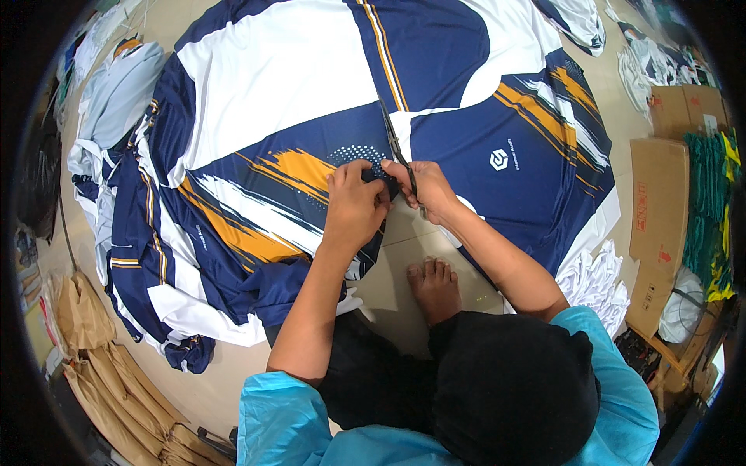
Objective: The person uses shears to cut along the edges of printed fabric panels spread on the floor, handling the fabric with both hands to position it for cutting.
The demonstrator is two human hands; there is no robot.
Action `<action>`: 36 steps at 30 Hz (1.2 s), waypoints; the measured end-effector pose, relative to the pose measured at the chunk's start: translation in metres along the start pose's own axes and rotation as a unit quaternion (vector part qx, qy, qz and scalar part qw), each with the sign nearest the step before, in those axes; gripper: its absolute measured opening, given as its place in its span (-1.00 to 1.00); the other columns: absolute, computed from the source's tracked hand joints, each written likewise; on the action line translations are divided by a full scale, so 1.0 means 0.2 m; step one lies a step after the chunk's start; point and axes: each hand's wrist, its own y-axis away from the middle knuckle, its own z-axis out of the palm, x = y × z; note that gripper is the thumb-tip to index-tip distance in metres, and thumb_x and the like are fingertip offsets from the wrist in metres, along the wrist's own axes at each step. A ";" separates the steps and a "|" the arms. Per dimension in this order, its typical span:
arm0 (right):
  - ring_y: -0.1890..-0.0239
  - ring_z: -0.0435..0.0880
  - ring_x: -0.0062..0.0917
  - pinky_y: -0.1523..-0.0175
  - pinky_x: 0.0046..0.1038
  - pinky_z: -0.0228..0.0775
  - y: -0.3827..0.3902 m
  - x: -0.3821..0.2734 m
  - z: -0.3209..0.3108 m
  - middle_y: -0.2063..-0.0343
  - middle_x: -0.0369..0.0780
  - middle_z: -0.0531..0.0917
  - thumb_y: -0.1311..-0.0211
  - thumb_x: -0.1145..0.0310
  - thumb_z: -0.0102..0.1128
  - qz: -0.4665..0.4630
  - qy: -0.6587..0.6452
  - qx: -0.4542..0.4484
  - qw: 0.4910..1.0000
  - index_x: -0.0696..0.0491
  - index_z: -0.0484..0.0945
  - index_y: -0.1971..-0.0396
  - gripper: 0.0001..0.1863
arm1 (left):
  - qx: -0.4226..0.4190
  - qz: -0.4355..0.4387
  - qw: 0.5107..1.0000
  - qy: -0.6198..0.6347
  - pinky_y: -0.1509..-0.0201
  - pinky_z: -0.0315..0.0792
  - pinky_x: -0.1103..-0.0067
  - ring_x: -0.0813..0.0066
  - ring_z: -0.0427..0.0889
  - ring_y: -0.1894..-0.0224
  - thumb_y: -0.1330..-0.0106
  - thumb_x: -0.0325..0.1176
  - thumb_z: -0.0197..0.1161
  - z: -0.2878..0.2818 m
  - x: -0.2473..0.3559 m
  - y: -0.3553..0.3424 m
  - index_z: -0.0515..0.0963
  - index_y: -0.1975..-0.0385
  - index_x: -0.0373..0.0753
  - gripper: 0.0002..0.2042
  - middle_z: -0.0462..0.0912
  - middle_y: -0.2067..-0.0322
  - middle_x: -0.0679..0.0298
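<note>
Printed fabric in navy, white and orange spreads over the floor. Its left piece (pixel 272 101) carries orange and white streaks and a patch of white dots; the right piece (pixel 474 155) bears a white hexagon logo. My right hand (pixel 423 190) is closed on black scissors (pixel 395 147), their blades pointing away from me between the two pieces. Just left of them, my left hand (pixel 353 202) grips the dotted edge of the left piece, fingers bent over the cloth.
My bare foot (pixel 431 287) rests on the tiled floor (pixel 396 241) below the gap. Piles of garments (pixel 116 101) lie at the left, above brown paper bundles (pixel 109 365). At the right are white cloth scraps (pixel 590 283), cardboard boxes (pixel 653 225) and green fabric (pixel 703 225).
</note>
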 end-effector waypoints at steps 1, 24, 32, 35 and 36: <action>0.72 0.32 -0.66 0.61 -0.49 0.03 0.00 0.00 0.00 0.72 -0.37 0.42 -0.33 -0.05 0.63 -0.002 0.003 0.003 1.000 -0.09 0.42 0.64 -0.42 | 0.002 -0.003 1.000 0.006 -0.46 0.33 0.00 -0.12 0.46 -0.33 -0.08 -0.42 0.59 0.00 0.00 0.00 0.77 0.31 -0.17 -0.82 0.56 -0.23 0.05; 0.72 0.31 -0.65 0.60 -0.48 0.04 -0.03 -0.04 0.01 0.71 -0.36 0.42 -0.34 -0.07 0.62 -0.001 0.018 0.008 1.000 -0.06 0.45 0.60 -0.43 | -0.010 -0.011 1.000 0.003 -0.46 0.37 0.12 -0.14 0.46 -0.33 -0.07 -0.41 0.60 -0.01 0.02 0.00 0.77 0.33 -0.19 -0.82 0.56 -0.24 0.02; 0.73 0.34 -0.65 0.61 -0.48 0.06 -0.05 -0.05 0.00 0.72 -0.34 0.44 -0.30 -0.10 0.64 -0.009 0.020 0.001 1.000 -0.06 0.45 0.61 -0.42 | -0.008 -0.009 1.000 0.010 -0.46 0.38 0.11 -0.15 0.45 -0.34 -0.07 -0.41 0.62 -0.01 0.02 0.00 0.77 0.35 -0.19 -0.82 0.56 -0.24 0.00; 0.73 0.34 -0.65 0.61 -0.48 0.06 -0.06 -0.05 0.00 0.72 -0.34 0.45 -0.29 -0.10 0.64 -0.009 0.015 -0.005 1.000 -0.06 0.45 0.61 -0.42 | -0.012 -0.017 1.000 0.011 -0.46 0.38 0.11 -0.16 0.45 -0.35 -0.08 -0.42 0.61 -0.01 0.02 0.00 0.77 0.36 -0.20 -0.83 0.56 -0.25 -0.01; 0.73 0.34 -0.65 0.61 -0.47 0.06 -0.06 -0.06 0.00 0.72 -0.34 0.45 -0.29 -0.10 0.63 -0.009 0.014 -0.006 1.000 -0.06 0.45 0.61 -0.42 | -0.014 -0.022 1.000 0.011 -0.46 0.38 0.11 -0.16 0.45 -0.35 -0.08 -0.42 0.61 -0.01 0.02 0.00 0.77 0.36 -0.20 -0.84 0.56 -0.25 -0.01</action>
